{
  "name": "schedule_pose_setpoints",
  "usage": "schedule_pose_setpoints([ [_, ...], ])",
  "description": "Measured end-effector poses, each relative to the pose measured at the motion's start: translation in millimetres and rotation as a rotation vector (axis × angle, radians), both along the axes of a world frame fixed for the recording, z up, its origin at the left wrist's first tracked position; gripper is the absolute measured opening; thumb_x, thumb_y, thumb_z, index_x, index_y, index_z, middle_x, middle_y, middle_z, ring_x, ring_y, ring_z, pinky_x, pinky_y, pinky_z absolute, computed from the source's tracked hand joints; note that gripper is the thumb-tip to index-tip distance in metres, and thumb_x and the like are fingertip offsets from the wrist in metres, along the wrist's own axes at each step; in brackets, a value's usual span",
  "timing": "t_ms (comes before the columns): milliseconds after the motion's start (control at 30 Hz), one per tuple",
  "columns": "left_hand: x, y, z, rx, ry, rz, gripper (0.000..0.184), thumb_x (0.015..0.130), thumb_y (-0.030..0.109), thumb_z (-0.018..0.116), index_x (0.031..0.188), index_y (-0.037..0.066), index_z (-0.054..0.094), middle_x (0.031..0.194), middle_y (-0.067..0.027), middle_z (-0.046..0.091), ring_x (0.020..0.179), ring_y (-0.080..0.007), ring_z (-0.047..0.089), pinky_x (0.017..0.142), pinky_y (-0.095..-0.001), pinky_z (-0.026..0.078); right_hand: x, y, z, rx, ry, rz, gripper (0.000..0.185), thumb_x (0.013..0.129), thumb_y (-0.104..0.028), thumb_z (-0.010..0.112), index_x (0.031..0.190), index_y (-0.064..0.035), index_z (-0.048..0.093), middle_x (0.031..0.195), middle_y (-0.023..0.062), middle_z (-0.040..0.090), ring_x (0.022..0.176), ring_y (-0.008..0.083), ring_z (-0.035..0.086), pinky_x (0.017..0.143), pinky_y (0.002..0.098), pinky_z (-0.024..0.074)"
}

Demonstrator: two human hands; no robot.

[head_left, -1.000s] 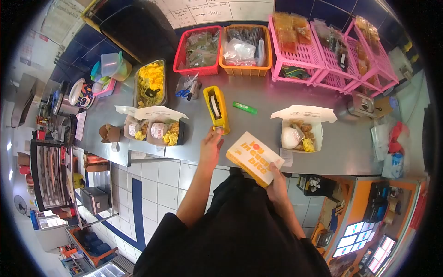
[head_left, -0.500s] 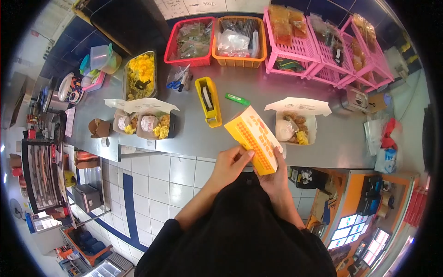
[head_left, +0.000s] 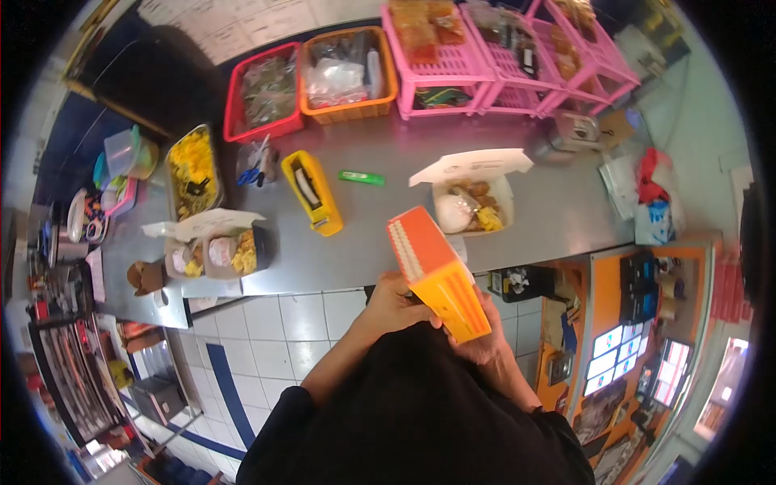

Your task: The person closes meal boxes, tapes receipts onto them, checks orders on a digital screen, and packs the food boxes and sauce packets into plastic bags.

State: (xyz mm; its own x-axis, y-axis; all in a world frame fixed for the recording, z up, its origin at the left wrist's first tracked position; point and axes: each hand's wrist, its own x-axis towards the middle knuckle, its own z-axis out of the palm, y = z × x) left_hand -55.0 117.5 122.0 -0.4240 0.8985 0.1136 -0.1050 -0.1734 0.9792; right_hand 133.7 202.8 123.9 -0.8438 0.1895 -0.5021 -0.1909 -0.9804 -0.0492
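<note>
Both my hands hold a closed orange and yellow box [head_left: 440,275] in front of my chest, tilted so its orange side shows. My left hand [head_left: 396,305] grips its lower left side, thumb at the bottom edge. Around the right side wraps my right hand [head_left: 485,335], partly hidden by the box. Just beyond, an open food box [head_left: 473,202] with a white wrapped item and fried pieces sits on the steel table [head_left: 372,242]. A yellow tape dispenser [head_left: 313,192] and a green marker [head_left: 361,177] lie to the left of it.
Further left are an open two-part food box [head_left: 212,246], a tray of yellow food [head_left: 192,170], scissors [head_left: 257,168] and a brown cup [head_left: 147,277]. Red [head_left: 263,95] and orange [head_left: 347,77] baskets and pink racks [head_left: 444,69] line the back. Plastic bags [head_left: 653,202] hang at right.
My left hand has come from the tape dispenser to the box. The box has been turned, showing its orange side instead of the printed top. The view has shifted to the right.
</note>
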Motion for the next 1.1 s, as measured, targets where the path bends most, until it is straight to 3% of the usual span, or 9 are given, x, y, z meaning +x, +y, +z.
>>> schedule_pose_setpoints([
  [133,10.8,36.4,-30.0,-0.247,0.485,0.1,0.019,0.086,0.019,0.078,0.089,0.003,0.07,0.076,-0.013,0.067,0.061,-0.0198,0.066,0.058,-0.0348,0.051,41.6,11.5,15.4,0.137,-0.018,-0.218,0.066,0.097,-0.052,0.058,0.143,-0.0062,0.045,0.122,0.0162,0.067,0.094,0.0293,0.073,0.058,0.0407,0.0642],
  [267,18.5,53.5,-55.9,-0.439,0.365,0.22,0.017,0.09,0.021,0.075,0.09,0.004,0.069,0.068,-0.0082,0.063,0.056,-0.0205,0.061,0.054,-0.0356,0.049,85.5,66.6,-12.9,0.375,-0.312,-0.636,0.065,0.1,-0.051,0.053,0.146,-0.0058,0.041,0.129,0.0128,0.063,0.103,0.025,0.069,0.066,0.036,0.0627],
  [533,-30.8,120.7,-71.3,-0.317,0.929,0.718,0.042,0.088,0.013,0.071,0.125,0.002,0.055,0.114,-0.0183,0.062,0.098,-0.0324,0.062,0.082,-0.0421,0.051,142.5,220.4,-135.5,0.612,-1.074,-0.621,0.072,0.094,-0.055,0.067,0.14,-0.0034,0.048,0.133,0.0144,0.057,0.117,0.0296,0.057,0.095,0.0427,0.0508],
  [633,-34.7,131.1,-58.5,-0.411,0.824,0.697,0.048,0.085,0.012,0.074,0.128,0.0,0.055,0.11,-0.0178,0.064,0.099,-0.0346,0.062,0.087,-0.0431,0.051,149.2,251.8,-149.6,0.931,-1.302,-0.588,0.079,0.094,-0.052,0.068,0.144,0.0041,0.043,0.137,0.0205,0.054,0.122,0.0373,0.054,0.101,0.0445,0.0479],
  [700,-26.4,129.4,-60.6,-0.452,0.91,0.589,0.052,0.085,0.011,0.073,0.132,0.001,0.053,0.114,-0.0185,0.063,0.106,-0.0356,0.06,0.09,-0.0449,0.049,133.5,252.6,-122.6,1.267,-2.143,-0.466,0.081,0.092,-0.04,0.073,0.147,0.0084,0.038,0.138,0.0252,0.051,0.127,0.0406,0.05,0.107,0.0459,0.0431],
  [767,-17.6,131.7,-61.8,-0.511,0.987,0.457,0.056,0.084,0.009,0.072,0.135,0.002,0.051,0.119,-0.0193,0.063,0.113,-0.0366,0.058,0.093,-0.0467,0.048,100.8,251.0,-93.3,1.746,-1.771,-0.518,0.076,0.087,-0.023,0.076,0.147,0.0052,0.039,0.14,0.0257,0.05,0.13,0.0409,0.049,0.11,0.0454,0.04],
  [867,-20.3,158.8,-59.8,-0.453,1.173,0.827,0.053,0.082,0.01,0.074,0.131,0.004,0.055,0.117,-0.0167,0.065,0.11,-0.0344,0.061,0.092,-0.0489,0.047,33.4,267.1,-45.8,2.085,-0.984,-0.301,0.077,0.078,-0.001,0.075,0.148,-0.0014,0.041,0.143,0.0216,0.05,0.131,0.0385,0.049,0.112,0.0458,0.0385],
  [933,-38.7,167.6,-66.6,-0.298,1.021,0.686,0.051,0.082,0.014,0.075,0.13,0.005,0.059,0.118,-0.0159,0.065,0.107,-0.034,0.062,0.09,-0.0495,0.048,-7.3,286.4,-36.5,2.241,-0.625,-0.266,0.077,0.079,-0.001,0.073,0.15,-0.0049,0.042,0.143,0.0216,0.05,0.131,0.0385,0.049,0.11,0.0453,0.0407],
  [1100,-19.7,153.4,-66.1,-0.549,0.907,0.285,0.065,0.085,0.015,0.073,0.145,0.004,0.049,0.126,-0.0249,0.064,0.119,-0.0414,0.06,0.098,-0.0441,0.05,-12.3,285.5,-38.8,2.118,-0.578,0.528,0.072,0.086,-0.004,0.067,0.152,-0.0164,0.043,0.149,0.0248,0.044,0.136,0.0425,0.045,0.11,0.0446,0.0422],
])
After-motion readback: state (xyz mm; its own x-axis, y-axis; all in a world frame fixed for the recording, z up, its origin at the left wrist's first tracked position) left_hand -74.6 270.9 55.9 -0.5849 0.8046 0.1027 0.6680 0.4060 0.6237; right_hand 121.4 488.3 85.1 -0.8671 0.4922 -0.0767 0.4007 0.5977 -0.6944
